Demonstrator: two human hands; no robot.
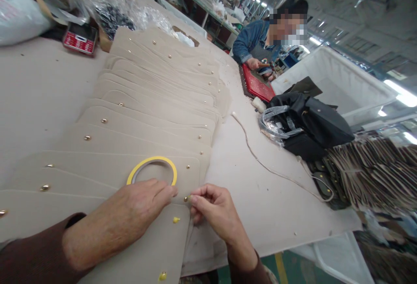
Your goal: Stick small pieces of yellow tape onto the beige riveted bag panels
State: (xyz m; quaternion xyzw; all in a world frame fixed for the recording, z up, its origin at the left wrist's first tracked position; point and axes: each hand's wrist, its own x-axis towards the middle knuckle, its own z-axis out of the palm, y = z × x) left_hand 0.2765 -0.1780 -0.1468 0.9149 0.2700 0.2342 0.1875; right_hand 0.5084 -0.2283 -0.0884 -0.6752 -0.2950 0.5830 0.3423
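Observation:
My left hand (145, 212) is closed over the near side of a roll of yellow tape (173, 166), which hides its lower part. Under it lie overlapping beige panels (146, 249) with gold studs. The thumb and forefinger of my right hand (213, 208) pinch a small bit of yellow tape (191, 197) at the right edge of a panel, touching or nearly touching a gold stud (185, 199). Nearer to me, yellow bits (176, 219) cover two spots along that edge. A gold stud (44, 187) also shows at the left side of the fanned panels.
A red-and-black box (81, 38) and plastic bags (22, 12) lie at the back left. On the right are a cord (257, 159), a black bag (312, 123) and stacked dark pieces (374, 175). A co-worker (257, 41) holds a hammer over a red board (257, 85).

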